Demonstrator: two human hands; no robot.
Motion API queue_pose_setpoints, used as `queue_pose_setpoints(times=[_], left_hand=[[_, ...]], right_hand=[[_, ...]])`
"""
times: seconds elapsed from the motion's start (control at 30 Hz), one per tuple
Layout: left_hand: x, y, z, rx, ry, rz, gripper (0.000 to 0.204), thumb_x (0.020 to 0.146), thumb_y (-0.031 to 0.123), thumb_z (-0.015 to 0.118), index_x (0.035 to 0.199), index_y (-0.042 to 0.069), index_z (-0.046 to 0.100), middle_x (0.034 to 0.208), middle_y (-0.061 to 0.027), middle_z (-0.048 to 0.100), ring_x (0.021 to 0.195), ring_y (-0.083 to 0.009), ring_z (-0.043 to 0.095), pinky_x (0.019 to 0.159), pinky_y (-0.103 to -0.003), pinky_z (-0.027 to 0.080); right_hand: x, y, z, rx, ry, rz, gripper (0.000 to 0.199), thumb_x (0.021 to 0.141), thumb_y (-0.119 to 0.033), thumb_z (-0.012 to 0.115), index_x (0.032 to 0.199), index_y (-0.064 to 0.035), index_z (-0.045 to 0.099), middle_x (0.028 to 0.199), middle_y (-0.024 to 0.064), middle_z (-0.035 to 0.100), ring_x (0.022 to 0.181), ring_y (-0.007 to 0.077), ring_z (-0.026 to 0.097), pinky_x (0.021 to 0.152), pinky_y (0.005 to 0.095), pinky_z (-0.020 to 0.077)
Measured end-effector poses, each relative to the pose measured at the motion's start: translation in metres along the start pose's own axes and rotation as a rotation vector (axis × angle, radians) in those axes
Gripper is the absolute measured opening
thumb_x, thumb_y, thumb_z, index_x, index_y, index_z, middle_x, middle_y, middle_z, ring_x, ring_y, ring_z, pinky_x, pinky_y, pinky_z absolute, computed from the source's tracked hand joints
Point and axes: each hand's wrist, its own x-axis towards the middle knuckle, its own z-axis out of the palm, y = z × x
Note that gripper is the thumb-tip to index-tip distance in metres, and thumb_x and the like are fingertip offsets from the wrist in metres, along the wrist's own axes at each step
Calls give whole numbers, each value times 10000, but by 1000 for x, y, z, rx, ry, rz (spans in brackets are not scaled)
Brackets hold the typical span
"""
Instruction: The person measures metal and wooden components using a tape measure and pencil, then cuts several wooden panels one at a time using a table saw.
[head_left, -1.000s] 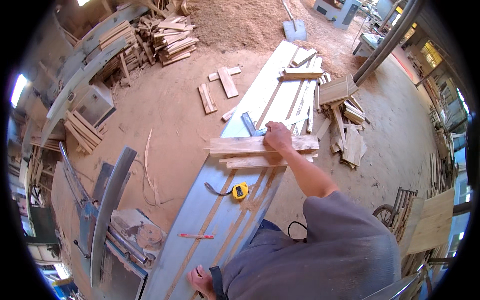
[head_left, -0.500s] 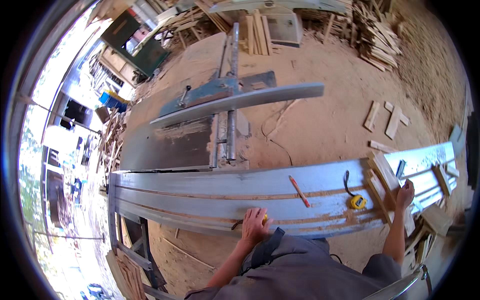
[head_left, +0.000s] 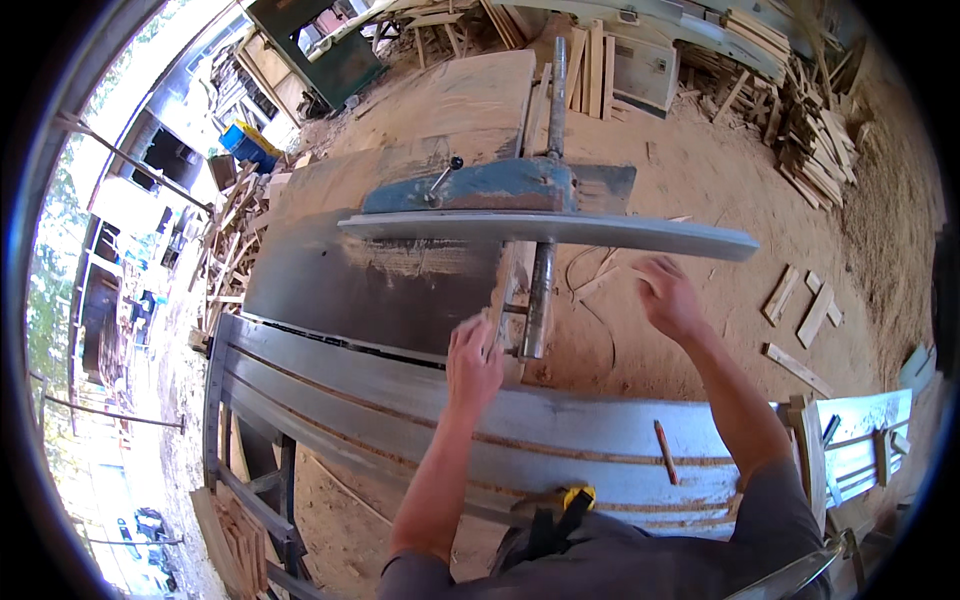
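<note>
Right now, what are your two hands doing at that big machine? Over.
Left hand open, at the metal rod by the machine table. Right hand open, in the air under the long grey fence. Both hold nothing. Red pencil lies apart.

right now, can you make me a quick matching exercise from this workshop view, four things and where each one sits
Things:
1. pencil
2. tape measure
3. left hand
4. right hand

Places:
A. raised over the sawdust floor, just below the long grey fence bar
B. at the near edge of the grey bench, close to the person's body
C. lying on the grey bench, right of the middle
D. at the bench's far edge, next to the metal rod

Pairs: 1-C, 2-B, 3-D, 4-A
</note>
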Motion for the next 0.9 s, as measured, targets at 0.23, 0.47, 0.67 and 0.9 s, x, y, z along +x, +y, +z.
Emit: queue_pose_setpoints(times=[0.23, 0.47, 0.67, 0.9], left_hand=[[198, -60, 34, 236, -16, 157, 488, 862, 175, 712, 1318, 28, 619, 1427, -169, 549, 1357, -354, 472, 1146, -416, 379], [268, -111, 37, 458, -502, 29, 458, 751, 44, 601, 1199, 53, 696, 1266, -189, 618, 1235, -349, 552, 1092, -415, 432], [335, -127, 31, 195, -796, 193, 382, 799, 135, 542, 1110, -4, 716, 1056, -230, 695, 965, -381, 655, 910, -402, 515], [308, -118, 51, 380, -656, 97, 390, 957, 326, 530, 915, -19, 705, 991, -248, 696, 953, -410, 651, 830, -462, 500]], right_hand=[[166, -9, 150, 13, -199, -102, 376, 916, -191, 620, 1248, -12, 626, 1254, 185, 658, 1217, 362, 579, 1091, 439, 425], [205, -19, 207, 35, -344, 27, 339, 919, -269, 629, 1187, -71, 690, 1191, 152, 692, 1165, 366, 604, 985, 463, 489], [208, -5, 192, 210, -289, 27, 319, 920, -188, 640, 1174, 0, 685, 1108, 188, 708, 1048, 345, 659, 908, 415, 519], [210, -1, 192, 500, -313, 232, 250, 905, -145, 652, 1083, 19, 713, 1025, 259, 699, 989, 412, 655, 853, 445, 517]])
